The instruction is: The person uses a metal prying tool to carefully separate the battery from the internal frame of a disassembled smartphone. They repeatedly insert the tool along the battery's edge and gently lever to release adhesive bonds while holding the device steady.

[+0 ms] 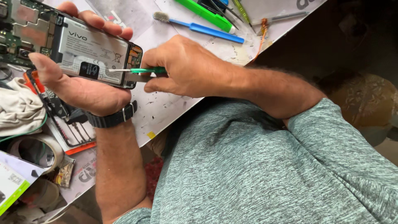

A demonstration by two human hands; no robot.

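Note:
My left hand [78, 89] grips an opened smartphone [70, 45] with its back cover off, so the silver battery and green circuit board show. My thumb lies along its near edge and my fingers curl over the far edge. My right hand [186, 68] pinches a thin green-handled tool [143, 71] whose pale tip reaches onto the lower end of the phone, beside the battery. A black watch strap sits on my left wrist.
A blue toothbrush [207, 28], a green tool [205, 13] and several screwdrivers lie at the top of the white work table [166, 108]. A beige cloth [16, 105], a tape roll [35, 149] and an orange phone frame [70, 132] sit at the left.

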